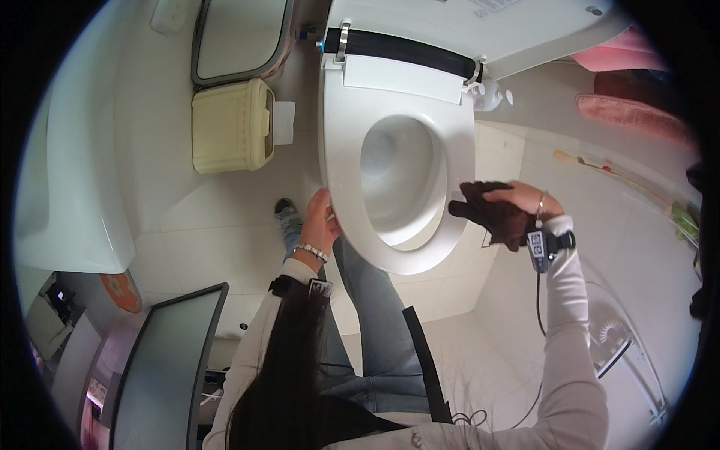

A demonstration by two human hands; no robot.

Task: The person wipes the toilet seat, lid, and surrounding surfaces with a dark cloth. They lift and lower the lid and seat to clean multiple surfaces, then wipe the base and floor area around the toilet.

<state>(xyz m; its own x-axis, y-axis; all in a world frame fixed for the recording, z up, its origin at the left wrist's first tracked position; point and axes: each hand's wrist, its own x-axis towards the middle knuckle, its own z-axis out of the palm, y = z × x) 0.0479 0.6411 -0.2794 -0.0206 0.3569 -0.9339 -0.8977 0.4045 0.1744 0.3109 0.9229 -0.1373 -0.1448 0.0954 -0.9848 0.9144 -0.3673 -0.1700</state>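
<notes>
The white toilet seat (346, 214) is tilted up off the toilet bowl (390, 180), and floor shows through the front of its opening. My left hand (321, 225) has its fingers closed on the seat's left edge. In my right hand (525, 199) is a bunched dark brown cloth (491, 214). The cloth's tip is at the seat's right edge; whether it touches cannot be told. Part of my right fingers is hidden behind the cloth.
A cream waste bin (229, 127) stands left of the toilet, beside a dark-framed panel (244, 41). At far left is a white basin (82, 187). Pink towels (630, 116) hang at upper right. A shower hose (615, 330) is at lower right, and a cable (538, 307) hangs from my right wrist.
</notes>
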